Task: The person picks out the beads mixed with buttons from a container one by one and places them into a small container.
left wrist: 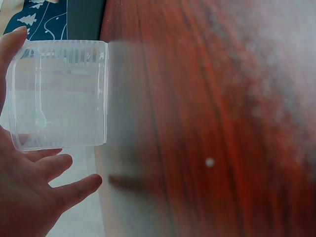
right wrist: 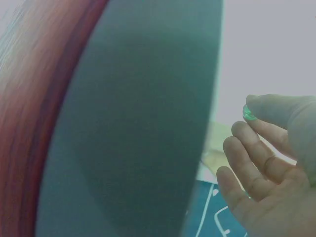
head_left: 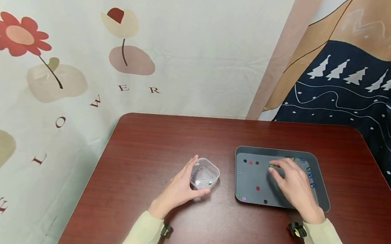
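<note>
Left hand point(head_left: 178, 189): gripping clear box point(head_left: 204, 176), at tray's point(head_left: 253, 175) nine o'clock | Right hand point(head_left: 290, 185): pinching green bead point(right wrist: 249, 113) above tray | Progress: bead-moving seemingly part-done; other beads point(head_left: 257, 188) lying in tray, blue ones point(head_left: 310, 176) edging it toward two o'clock; box contents being unclear

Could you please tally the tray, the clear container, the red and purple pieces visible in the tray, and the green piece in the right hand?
Tray: 1
Clear container: 1
Red pieces: 2
Purple piece: 1
Green piece, pinched by the right hand: 1
Total: 6
</note>
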Action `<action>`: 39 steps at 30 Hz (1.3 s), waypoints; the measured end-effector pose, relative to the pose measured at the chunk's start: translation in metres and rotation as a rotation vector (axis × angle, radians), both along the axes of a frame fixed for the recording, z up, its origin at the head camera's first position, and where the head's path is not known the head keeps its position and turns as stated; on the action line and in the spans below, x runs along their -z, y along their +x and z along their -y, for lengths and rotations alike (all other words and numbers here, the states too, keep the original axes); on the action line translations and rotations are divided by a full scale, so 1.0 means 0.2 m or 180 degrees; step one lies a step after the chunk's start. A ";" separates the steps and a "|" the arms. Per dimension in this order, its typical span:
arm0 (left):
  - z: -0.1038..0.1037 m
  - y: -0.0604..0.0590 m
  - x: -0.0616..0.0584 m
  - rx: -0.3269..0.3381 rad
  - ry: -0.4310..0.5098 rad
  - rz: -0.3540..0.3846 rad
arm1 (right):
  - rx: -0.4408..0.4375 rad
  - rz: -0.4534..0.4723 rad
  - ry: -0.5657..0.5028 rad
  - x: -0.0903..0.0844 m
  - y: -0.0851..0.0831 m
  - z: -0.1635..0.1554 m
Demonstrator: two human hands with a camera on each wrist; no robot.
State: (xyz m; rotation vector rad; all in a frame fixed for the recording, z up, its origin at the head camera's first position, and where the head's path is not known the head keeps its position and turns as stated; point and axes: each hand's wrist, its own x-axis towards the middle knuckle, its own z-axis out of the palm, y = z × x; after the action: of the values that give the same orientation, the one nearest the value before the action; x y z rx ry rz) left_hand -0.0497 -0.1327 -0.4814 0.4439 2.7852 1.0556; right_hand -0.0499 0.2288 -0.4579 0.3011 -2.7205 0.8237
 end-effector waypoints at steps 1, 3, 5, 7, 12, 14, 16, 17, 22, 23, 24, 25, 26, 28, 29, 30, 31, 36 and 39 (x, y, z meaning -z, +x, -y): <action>0.00 0.00 0.00 0.0005 -0.0001 -0.0008 | -0.0002 -0.0026 -0.0006 -0.01 0.01 0.01; 0.00 0.00 0.00 0.0006 -0.0003 0.0002 | -0.0013 -0.0074 -0.0030 -0.03 0.02 0.03; 0.00 0.00 -0.01 0.0006 -0.0001 0.0004 | -0.0043 -0.0111 -0.0080 -0.04 0.03 0.06; 0.00 0.00 -0.01 0.0000 0.0003 0.0009 | -0.0086 -0.0145 -0.0137 -0.06 0.04 0.08; 0.00 0.00 0.00 -0.0002 0.0020 -0.0004 | -0.0234 -0.0265 -0.0234 -0.09 0.05 0.15; 0.00 0.00 0.01 -0.0001 0.0030 -0.0015 | -0.0287 -0.0320 -0.0259 -0.10 0.05 0.18; 0.00 0.00 0.01 0.0002 0.0039 -0.0016 | -0.0338 -0.0362 -0.0282 -0.10 0.06 0.21; 0.00 0.00 0.01 0.0001 0.0044 -0.0016 | -0.0364 -0.0378 -0.0292 -0.11 0.06 0.23; 0.01 0.00 0.00 0.0007 0.0060 0.0003 | -0.0507 -0.0417 -0.0357 -0.13 0.07 0.31; 0.01 0.00 0.00 0.0009 0.0061 0.0002 | -0.0537 -0.0430 -0.0370 -0.13 0.07 0.33; 0.01 0.00 0.00 0.0016 0.0062 -0.0009 | -0.0574 -0.0439 -0.0388 -0.13 0.07 0.35; 0.01 0.00 0.00 0.0020 0.0063 -0.0012 | -0.0613 -0.0460 -0.0403 -0.13 0.07 0.36; 0.01 0.00 0.00 0.0026 0.0063 -0.0015 | -0.0647 -0.0473 -0.0417 -0.13 0.06 0.38; 0.01 -0.01 0.00 0.0034 0.0075 -0.0021 | -0.0714 -0.0513 -0.0439 -0.14 0.06 0.41; 0.01 0.00 0.00 0.0039 0.0087 -0.0022 | -0.0751 -0.0538 -0.0450 -0.13 0.05 0.43; 0.01 0.00 0.01 0.0044 0.0100 -0.0022 | -0.0788 -0.0562 -0.0459 -0.13 0.05 0.45; 0.01 0.00 0.01 0.0045 0.0109 -0.0019 | -0.0824 -0.0586 -0.0469 -0.13 0.04 0.46; 0.01 0.00 0.01 0.0048 0.0120 -0.0041 | -0.0997 -0.0630 -0.0548 -0.13 0.02 0.54; 0.01 0.00 0.01 0.0037 0.0114 -0.0035 | -0.1072 -0.0579 -0.0589 -0.12 0.01 0.58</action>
State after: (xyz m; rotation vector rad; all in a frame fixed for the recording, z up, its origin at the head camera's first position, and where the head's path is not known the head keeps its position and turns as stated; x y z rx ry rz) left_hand -0.0505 -0.1342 -0.4839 0.4707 2.7738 1.1053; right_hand -0.0479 0.1134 -0.4343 0.7672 -2.4369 1.0699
